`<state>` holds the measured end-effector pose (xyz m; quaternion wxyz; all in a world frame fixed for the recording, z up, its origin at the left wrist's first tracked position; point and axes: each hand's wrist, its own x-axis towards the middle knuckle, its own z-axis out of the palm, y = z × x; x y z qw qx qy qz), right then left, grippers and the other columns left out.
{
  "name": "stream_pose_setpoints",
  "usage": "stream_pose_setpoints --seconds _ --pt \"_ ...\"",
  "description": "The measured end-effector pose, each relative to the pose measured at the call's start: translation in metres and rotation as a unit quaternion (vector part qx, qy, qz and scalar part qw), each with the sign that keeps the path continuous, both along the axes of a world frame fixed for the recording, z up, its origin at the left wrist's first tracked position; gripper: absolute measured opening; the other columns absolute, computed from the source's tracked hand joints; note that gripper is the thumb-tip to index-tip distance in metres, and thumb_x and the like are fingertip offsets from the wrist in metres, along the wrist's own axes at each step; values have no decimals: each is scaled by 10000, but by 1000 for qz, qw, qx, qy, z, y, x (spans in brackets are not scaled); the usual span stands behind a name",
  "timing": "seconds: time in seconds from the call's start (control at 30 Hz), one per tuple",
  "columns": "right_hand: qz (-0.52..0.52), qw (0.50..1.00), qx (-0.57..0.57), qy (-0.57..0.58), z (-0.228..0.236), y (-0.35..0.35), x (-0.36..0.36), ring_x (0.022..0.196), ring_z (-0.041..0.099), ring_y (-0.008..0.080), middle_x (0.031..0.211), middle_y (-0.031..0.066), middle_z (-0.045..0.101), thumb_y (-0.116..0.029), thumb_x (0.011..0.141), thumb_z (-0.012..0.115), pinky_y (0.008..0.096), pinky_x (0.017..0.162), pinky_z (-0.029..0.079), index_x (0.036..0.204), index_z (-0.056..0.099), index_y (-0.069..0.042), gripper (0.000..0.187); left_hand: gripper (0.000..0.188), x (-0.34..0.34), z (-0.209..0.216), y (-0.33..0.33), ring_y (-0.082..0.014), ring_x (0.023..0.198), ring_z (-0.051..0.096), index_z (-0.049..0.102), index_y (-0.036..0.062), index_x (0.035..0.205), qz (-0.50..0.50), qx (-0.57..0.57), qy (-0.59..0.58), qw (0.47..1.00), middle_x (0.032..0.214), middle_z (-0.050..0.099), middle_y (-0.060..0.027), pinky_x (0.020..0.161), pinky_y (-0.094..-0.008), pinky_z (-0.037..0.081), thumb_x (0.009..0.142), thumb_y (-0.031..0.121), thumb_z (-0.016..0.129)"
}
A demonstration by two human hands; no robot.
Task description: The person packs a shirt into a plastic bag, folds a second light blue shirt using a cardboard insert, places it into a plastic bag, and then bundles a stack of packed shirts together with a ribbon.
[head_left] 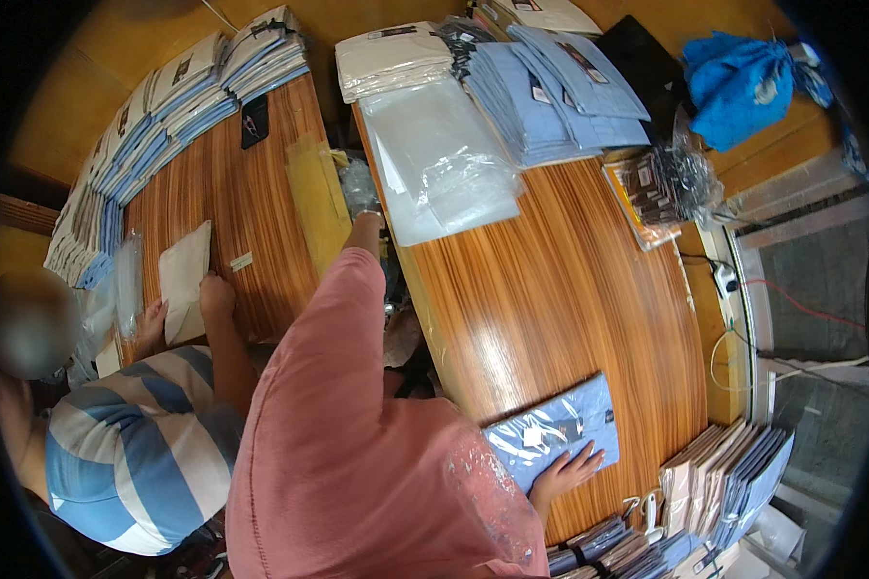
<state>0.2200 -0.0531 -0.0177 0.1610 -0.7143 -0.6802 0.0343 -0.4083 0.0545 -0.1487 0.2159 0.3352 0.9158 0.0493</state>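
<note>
My right hand [569, 473] lies with fingers spread flat on a folded blue shirt in a clear plastic bag [541, 425], near the front of the right table. My left arm, in a pink sleeve, stretches forward to the gap between the two tables. There my left hand [365, 220] is at a crumpled clear plastic bundle [358, 183]; its fingers are hidden. Just left of it, a strip of yellow-brown tape or paper [317, 198] runs along the table edge. Flat clear plastic bags [434, 159] lie on the right table beyond.
Stacked folded shirts [555, 96] fill the far right table, beside a bag of black pieces [681, 183]. More packaged shirts [729, 487] stand at lower right. On the left, a co-worker in a striped shirt [145, 444] handles a pale folded piece [184, 275]; a black phone [255, 122] lies farther off.
</note>
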Motion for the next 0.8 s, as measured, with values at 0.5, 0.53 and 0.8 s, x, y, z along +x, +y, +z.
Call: stream_pose_setpoints --seconds 0.5,0.53,0.8 --pt "-2 1000 -3 9 -2 0 3 1365 177 409 1475 223 221 -434 942 359 561 1082 135 1400 363 -102 566 378 -15 -10 20 -402 1004 590 610 -84 1025 41 66 4 997 1059 592 -308 858 -441 475 808 224 580" --pt "2 1000 -7 14 -6 1 2 1366 175 409 1475 220 224 -432 939 369 562 1081 134 1402 363 -111 563 378 -26 -6 7 -402 1003 591 612 -85 1020 54 79 14 995 1058 593 -308 856 -441 476 808 226 583" --pt "-9 999 17 33 -1 -1 0 1369 173 400 1475 212 226 -320 896 488 572 1077 122 1392 383 -137 539 243 32 98 5 -380 964 614 644 -68 929 -2 42 72 996 1037 615 -272 826 -420 509 766 112 637"
